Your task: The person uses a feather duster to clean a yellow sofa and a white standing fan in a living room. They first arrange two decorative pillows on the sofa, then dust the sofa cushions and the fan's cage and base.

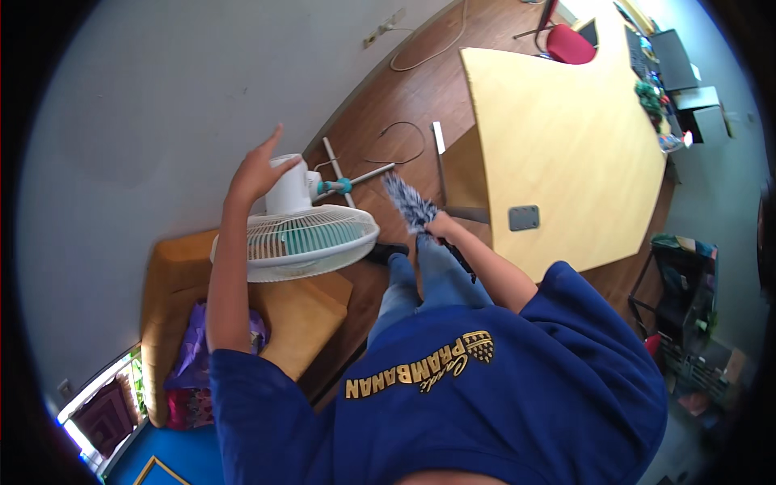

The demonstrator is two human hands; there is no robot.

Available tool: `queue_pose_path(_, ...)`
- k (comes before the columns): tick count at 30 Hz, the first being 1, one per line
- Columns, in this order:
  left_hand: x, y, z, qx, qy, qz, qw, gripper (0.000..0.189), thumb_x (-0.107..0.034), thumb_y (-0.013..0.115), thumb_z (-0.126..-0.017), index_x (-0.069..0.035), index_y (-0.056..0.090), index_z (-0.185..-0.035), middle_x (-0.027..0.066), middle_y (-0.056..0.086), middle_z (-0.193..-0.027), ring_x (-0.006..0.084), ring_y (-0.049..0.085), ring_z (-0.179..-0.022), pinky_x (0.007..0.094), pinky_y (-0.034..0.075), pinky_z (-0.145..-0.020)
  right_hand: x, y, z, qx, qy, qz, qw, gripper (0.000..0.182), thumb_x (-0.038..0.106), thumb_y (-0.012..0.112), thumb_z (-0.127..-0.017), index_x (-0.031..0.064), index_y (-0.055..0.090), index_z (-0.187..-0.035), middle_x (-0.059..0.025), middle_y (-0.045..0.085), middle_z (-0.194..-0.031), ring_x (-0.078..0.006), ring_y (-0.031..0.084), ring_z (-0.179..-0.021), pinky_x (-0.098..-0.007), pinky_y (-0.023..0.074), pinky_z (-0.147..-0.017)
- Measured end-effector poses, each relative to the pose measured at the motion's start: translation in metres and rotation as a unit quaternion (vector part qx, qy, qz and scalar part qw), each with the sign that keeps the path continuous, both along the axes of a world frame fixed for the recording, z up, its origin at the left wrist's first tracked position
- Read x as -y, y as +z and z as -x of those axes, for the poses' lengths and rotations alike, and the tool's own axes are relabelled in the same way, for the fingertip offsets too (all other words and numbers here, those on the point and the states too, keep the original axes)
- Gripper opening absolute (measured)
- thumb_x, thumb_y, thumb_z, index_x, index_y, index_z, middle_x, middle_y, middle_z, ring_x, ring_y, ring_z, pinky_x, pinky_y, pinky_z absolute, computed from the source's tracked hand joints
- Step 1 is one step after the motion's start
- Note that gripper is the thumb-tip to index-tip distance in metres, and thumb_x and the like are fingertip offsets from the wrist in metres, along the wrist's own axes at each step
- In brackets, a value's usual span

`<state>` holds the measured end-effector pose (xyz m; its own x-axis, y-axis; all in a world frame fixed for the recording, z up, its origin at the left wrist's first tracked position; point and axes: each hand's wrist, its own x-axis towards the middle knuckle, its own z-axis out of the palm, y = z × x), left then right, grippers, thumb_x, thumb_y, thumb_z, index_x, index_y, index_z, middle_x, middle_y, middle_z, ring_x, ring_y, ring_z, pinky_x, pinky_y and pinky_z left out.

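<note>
A white pedestal fan (291, 182) stands to my left, its round grille (312, 242) facing toward me and teal blades showing through the wires. My left hand (257, 173) is at the white motor housing, thumb across its top and a finger raised apart. Whether the palm presses on the housing is hard to tell. In my right hand (442, 225) is the dark handle of a fluffy grey-and-white duster (409, 200). The duster's head points away from me, over the floor and apart from the fan.
The fan's crossed base (345, 185) and a loose black cable (418, 145) are on the wood floor. A light wooden desk (564, 151) stands at right. An orange armchair (303, 321) with a purple bag (197, 351) is at left, near the grey wall (157, 109).
</note>
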<state>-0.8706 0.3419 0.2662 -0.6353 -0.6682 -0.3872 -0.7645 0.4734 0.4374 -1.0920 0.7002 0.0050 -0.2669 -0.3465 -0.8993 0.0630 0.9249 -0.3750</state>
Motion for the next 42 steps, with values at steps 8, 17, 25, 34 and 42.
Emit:
queue_pose_path(8,-0.225,0.056,-0.023,-0.348,0.188,-0.097,0.913,0.042,-0.017,0.062,-0.097,0.0,0.053,-0.134,0.0069,0.067,-0.114,0.0103,0.062,-0.095,0.0267,0.05,-0.086,-0.132,0.068,0.014,0.094,-0.345,-0.026,0.934,0.051,0.05,0.051,-0.098,0.0054,0.049,-0.075,-0.0044,0.049,-0.056,-0.0141,0.04,-0.039,-0.0292,0.0315,-0.036)
queue_pose_path(17,-0.441,-0.02,-0.053,-0.246,0.151,-0.153,0.945,0.036,-0.021,0.07,-0.09,0.002,0.063,-0.117,0.0139,0.071,-0.096,0.0194,0.069,-0.084,0.031,0.054,-0.078,-0.206,0.107,-0.027,0.506,-0.524,0.048,0.683,0.031,0.029,0.043,-0.105,0.0092,0.04,-0.082,0.0009,0.038,-0.06,-0.0084,0.032,-0.043,-0.023,0.0277,-0.037)
queue_pose_path(25,-0.453,-0.007,-0.119,-0.23,0.335,0.024,0.914,0.029,-0.027,0.065,-0.094,-0.001,0.067,-0.105,0.0087,0.07,-0.085,0.016,0.066,-0.078,0.0314,0.053,-0.074,-0.222,0.298,-0.042,0.333,-0.138,0.286,0.888,0.039,0.047,0.047,-0.102,0.0119,0.047,-0.086,0.0028,0.041,-0.063,-0.0072,0.037,-0.046,-0.022,0.0288,-0.04)
queue_pose_path(34,-0.411,-0.026,-0.186,-0.244,0.49,-0.137,0.826,0.031,-0.03,0.061,-0.097,0.001,0.065,-0.1,0.0058,0.068,-0.087,0.0114,0.062,-0.074,0.0253,0.051,-0.067,-0.105,0.281,-0.048,-0.307,0.426,0.315,0.791,0.043,0.048,0.059,-0.092,0.006,0.066,-0.1,-0.0212,0.069,-0.091,-0.0409,0.066,-0.088,-0.0497,0.051,-0.076)
queue_pose_path(42,-0.39,-0.078,-0.275,-0.294,0.517,-0.02,0.804,0.033,-0.031,0.064,-0.095,0.002,0.067,-0.097,0.0078,0.068,-0.081,0.014,0.063,-0.074,0.029,0.05,-0.07,-0.045,0.225,-0.051,-0.328,0.51,0.235,0.76,0.047,0.053,0.058,-0.091,0.0069,0.068,-0.096,-0.02,0.069,-0.09,-0.0402,0.066,-0.09,-0.0505,0.0519,-0.077)
